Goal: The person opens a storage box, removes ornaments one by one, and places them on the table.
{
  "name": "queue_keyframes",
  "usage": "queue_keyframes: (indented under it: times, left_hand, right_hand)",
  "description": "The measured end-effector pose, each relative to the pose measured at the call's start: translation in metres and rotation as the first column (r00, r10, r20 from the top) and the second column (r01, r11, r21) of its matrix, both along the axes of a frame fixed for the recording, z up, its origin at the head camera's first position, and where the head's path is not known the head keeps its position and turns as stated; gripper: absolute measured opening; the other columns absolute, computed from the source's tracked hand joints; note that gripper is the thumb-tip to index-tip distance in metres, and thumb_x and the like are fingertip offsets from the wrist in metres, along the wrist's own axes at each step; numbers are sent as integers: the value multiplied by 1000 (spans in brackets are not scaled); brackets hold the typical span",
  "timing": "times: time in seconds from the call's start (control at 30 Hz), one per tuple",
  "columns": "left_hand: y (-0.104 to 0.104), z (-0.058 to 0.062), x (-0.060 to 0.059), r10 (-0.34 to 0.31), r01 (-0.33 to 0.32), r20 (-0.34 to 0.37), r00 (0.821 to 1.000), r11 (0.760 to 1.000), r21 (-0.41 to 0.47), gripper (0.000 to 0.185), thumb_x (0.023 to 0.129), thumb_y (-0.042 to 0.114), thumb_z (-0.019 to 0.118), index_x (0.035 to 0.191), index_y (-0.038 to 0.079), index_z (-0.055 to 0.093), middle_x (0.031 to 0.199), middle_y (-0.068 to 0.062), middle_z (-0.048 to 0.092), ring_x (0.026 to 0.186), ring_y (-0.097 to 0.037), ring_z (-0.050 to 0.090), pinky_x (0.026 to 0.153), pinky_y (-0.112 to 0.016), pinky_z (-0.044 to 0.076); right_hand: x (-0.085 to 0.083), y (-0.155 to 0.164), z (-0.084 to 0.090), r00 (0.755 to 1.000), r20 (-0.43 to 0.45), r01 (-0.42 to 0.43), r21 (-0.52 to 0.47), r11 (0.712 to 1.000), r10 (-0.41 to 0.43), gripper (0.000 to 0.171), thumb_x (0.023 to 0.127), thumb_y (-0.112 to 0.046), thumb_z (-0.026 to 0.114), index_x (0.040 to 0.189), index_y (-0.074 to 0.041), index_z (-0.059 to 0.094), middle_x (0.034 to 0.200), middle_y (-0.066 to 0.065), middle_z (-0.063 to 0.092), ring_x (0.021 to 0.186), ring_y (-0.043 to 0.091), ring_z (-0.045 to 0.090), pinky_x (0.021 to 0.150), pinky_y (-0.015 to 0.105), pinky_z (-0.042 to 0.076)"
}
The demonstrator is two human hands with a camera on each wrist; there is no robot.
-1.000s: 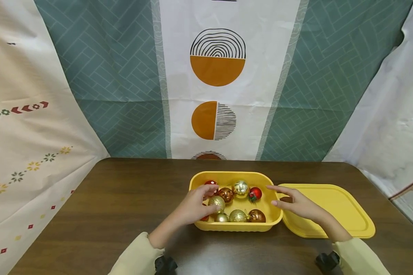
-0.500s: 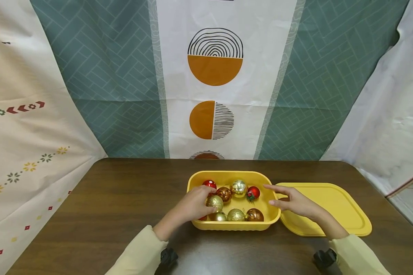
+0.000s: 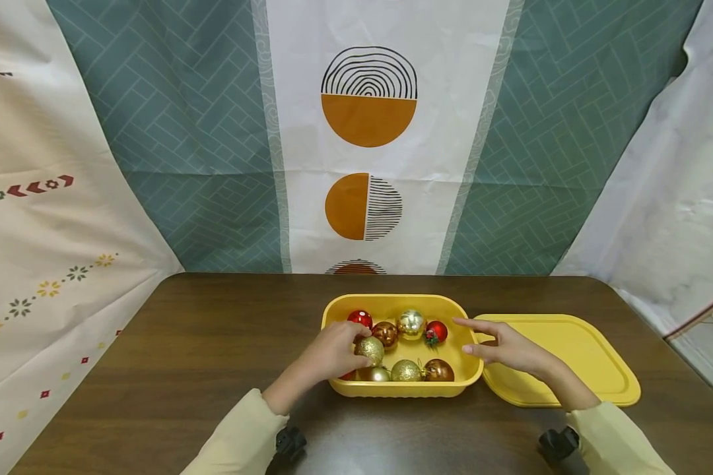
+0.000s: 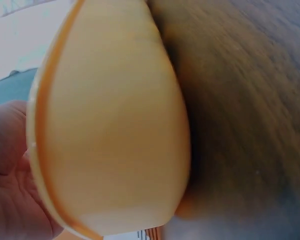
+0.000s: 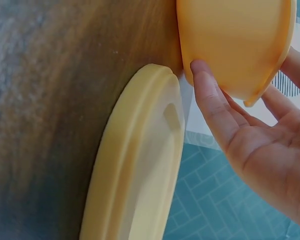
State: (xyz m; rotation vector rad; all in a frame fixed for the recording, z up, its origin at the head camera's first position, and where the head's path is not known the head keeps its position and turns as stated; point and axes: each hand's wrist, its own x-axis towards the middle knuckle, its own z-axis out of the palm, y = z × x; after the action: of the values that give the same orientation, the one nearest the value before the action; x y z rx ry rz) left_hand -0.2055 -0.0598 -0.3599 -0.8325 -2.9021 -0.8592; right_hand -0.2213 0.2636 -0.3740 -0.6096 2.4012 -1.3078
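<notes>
A yellow plastic box (image 3: pixel 392 390) on the table holds several Christmas baubles. My left hand (image 3: pixel 329 353) reaches over its left rim, fingers and thumb curved round a glittery gold bauble (image 3: pixel 371 351). In the left wrist view the box wall hides the fingertips and bauble. My right hand (image 3: pixel 511 349) is at the right rim with fingers and thumb spread apart, holding nothing. The fingers reach over the box in the head view. Around the held bauble are a red bauble (image 3: pixel 360 319), a shiny brown bauble (image 3: pixel 385 334) and a smooth gold bauble (image 3: pixel 379 374).
A yellow lid (image 3: pixel 570 356) lies flat on the dark wooden table (image 3: pixel 232 349), just right of the box. Farther right in the box sit a shiny gold bauble (image 3: pixel 411 323) and a small red bauble (image 3: pixel 436 332). Patterned cloths hang behind and at both sides.
My left hand has come down, its fingers closing in round the glittery gold bauble. The right hand keeps its place by the right rim. The whole view has shifted slightly.
</notes>
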Motion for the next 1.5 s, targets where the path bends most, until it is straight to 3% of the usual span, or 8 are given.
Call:
queue_keyframes:
  times: [0.23,0.47,0.83,1.1,1.17,1.27,1.5]
  left_hand:
    - [-12,15,12,-13,13,0,1000,992,126,33,72,14,76,101,3,65,92,-5,66,84,-17,60,77,-35,48]
    - [-23,24,30,-61,42,59,996,956,289,34,73,13,76,103,1,65,94,-5,66,87,-17,61,78,-35,51]
    - [-29,10,67,-153,51,209,966,904,425,35,74,22,76,103,6,65,95,0,65,83,-7,59,74,-29,53]
    - [-26,-3,79,-221,66,290,931,885,462,34,71,20,78,100,9,65,94,2,65,83,-4,60,73,-18,50]
    - [-25,-7,80,-225,54,325,919,886,460,34,71,20,78,100,9,65,94,2,65,83,-4,60,73,-18,49]
    - [-23,-14,80,-208,43,346,915,902,429,32,70,20,78,98,10,65,92,5,65,81,-2,60,70,-18,49]
    - [-18,-23,79,-153,59,271,951,944,324,35,66,19,81,93,4,64,84,2,67,73,0,59,64,-18,49]
  right_hand:
    - [1,0,-1,1000,9,12,-5,1000,-12,60,88,-22,60,138,1,35,139,34,27,101,29,54,73,33,51]
    - [2,0,0,1000,9,21,3,1000,-21,60,88,-22,60,138,0,35,139,33,27,107,33,52,75,35,52]
    - [2,-1,-1,1000,8,17,-2,1000,-17,60,88,-23,60,138,1,35,138,34,28,102,32,53,72,33,51]
    - [0,-1,0,1000,21,17,-5,1000,-17,61,88,-23,60,138,1,34,138,34,28,96,29,54,71,32,51]
    - [1,-1,0,1000,23,20,-4,1000,-19,61,88,-23,60,138,1,35,138,34,28,97,28,54,71,31,51]
    - [1,-1,1,999,26,19,-5,1000,-19,61,88,-23,60,138,1,34,138,34,27,98,29,55,72,31,51]
    - [0,-1,1,999,29,21,2,1000,-21,60,89,-22,59,138,1,34,138,35,27,101,31,54,74,33,52]
